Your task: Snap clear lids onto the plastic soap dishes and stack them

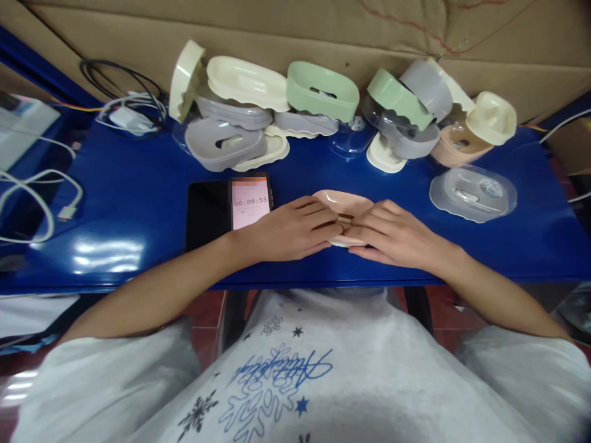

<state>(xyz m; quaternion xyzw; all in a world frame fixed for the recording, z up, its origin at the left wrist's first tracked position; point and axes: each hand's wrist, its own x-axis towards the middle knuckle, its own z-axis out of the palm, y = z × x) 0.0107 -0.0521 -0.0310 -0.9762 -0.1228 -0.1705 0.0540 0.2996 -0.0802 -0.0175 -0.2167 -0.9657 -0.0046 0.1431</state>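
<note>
A glossy blue bench (138, 203) is backed by brown sheeting (295, 34), above red floor tiles (205, 314); near the bench's front, a peach dish (344, 199) is held between left hand (298, 229) and right hand (394, 234) — both partly curled.

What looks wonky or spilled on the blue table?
At the back, a cream piece is tipped up on its edge at the left end, and a green piece on the right slants. They look wonky because they aren't lying flat. I see no spill.
</note>
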